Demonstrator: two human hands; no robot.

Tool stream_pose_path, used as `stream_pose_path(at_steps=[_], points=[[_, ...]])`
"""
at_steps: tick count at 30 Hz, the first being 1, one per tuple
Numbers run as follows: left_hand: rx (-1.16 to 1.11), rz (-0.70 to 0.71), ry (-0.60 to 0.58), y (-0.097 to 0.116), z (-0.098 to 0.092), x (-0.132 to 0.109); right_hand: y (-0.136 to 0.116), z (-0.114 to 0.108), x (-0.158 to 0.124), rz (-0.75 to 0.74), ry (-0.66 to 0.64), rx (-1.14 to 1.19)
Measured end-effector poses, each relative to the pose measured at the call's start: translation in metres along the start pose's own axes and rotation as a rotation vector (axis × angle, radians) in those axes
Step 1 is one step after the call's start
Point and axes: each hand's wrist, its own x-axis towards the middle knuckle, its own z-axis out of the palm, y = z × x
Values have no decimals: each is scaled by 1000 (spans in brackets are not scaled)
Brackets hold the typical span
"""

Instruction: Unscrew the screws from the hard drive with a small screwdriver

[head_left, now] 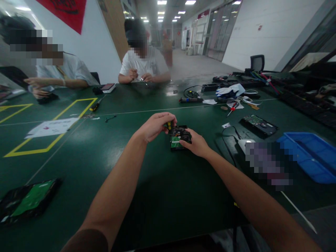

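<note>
one hard drive (179, 134) — mostly black, green circuit board (175, 141)

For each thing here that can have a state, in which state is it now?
Left hand: closed on the yellow tool
Yellow tool: held, partly hidden
Right hand: touching the central drive
Central drive: green side up
Right drive: lying flat, green side up
Lower-left unit: lying, green side up, partly cropped
Red screwdriver: lying, not held
Yellow screwdriver: lying, not held
White-and-blue cloth: crumpled
Paper sheet: lying flat
</note>
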Motion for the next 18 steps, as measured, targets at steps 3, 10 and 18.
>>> stream_pose_path(at_steps=[3,10,18], points=[[27,-6,-12,0,-1,-1,0,1,0,-6,7,11],[-10,-31,-63,1,-2,-1,0,0,0,13,-3,1],[-122,-53,-52,-1,1,-1,0,0,0,-9,0,10]])
